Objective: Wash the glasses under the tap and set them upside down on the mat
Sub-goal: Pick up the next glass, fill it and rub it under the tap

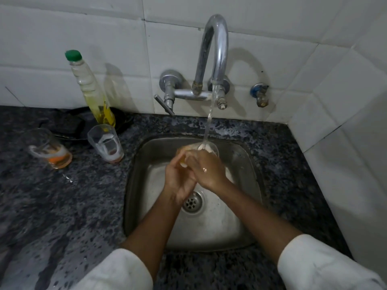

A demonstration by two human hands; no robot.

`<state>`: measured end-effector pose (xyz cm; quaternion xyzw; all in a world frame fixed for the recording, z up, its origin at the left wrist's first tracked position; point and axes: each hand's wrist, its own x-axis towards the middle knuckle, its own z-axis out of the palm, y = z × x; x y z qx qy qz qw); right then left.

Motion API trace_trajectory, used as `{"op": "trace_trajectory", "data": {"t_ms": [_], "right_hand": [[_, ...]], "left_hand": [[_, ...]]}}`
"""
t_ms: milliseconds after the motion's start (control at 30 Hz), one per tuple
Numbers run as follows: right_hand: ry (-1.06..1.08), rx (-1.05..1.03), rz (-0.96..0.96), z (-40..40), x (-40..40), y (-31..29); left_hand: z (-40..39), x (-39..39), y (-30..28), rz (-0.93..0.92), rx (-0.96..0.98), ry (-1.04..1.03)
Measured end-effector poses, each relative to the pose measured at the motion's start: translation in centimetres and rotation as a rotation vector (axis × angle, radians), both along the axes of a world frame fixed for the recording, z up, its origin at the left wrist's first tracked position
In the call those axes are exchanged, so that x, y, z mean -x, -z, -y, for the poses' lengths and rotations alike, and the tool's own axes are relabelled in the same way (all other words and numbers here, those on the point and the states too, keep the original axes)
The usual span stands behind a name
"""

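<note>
Over the sink (247, 208), your left hand (178, 181) and right hand (207, 170) both grasp 1 glass (206, 147) under the tap (215, 55); 2 dirty glasses (105, 143) stand left of it.

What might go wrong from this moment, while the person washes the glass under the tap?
1. The glass is wet and gripped by both the left hand and the right hand; it might slip and break in the steel sink.
2. Two dirty glasses stand on the counter close to the sink's left edge; a left elbow or sleeve could knock them over.
</note>
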<state>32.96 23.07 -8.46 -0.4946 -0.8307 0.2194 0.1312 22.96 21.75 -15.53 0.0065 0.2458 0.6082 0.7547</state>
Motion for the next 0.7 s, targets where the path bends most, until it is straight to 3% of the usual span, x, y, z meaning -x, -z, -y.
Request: {"op": "trace_trajectory", "data": {"t_ms": [100,133,167,267,300,367,433,600,700], "right_hand": [[-0.169,0.019,0.201,0.0,-1.5,1.2],[-0.106,0.103,0.148,-0.2,-1.9,1.4],[0.031,0.243,-0.033,-0.1,-1.8,1.2],[0.589,0.774,-0.962,0.6,-0.3,1.9],[0.705,0.915,-1.178,1.0,0.2,2.4],[0.83,1.068,-1.422,1.3,0.8,3.5],[0.876,1.112,-1.542,1.3,1.4,4.2],[0.914,1.116,-1.734,0.9,2.5,4.5],[0.959,1.079,-1.74,0.5,2.7,4.3]], "left_hand": [[-0.6,0.6,-1.2,-0.198,0.044,-0.009],[-0.7,0.5,-1.5,-0.251,0.098,-0.004],[-0.8,0.3,-1.6,-0.274,0.156,-0.03],[-1.0,-0.9,-1.5,-0.452,0.27,-0.26],[-1.0,-1.2,-1.8,-0.602,0.266,-0.324],[-1.0,-1.1,-2.0,-0.973,0.127,-0.37],[-0.3,-0.7,-2.9,-1.176,-0.064,-0.352],[1.2,-1.7,-4.0,-1.467,-0.343,-0.36],[0.9,-1.1,-3.9,-1.437,-0.395,-0.37]]}}
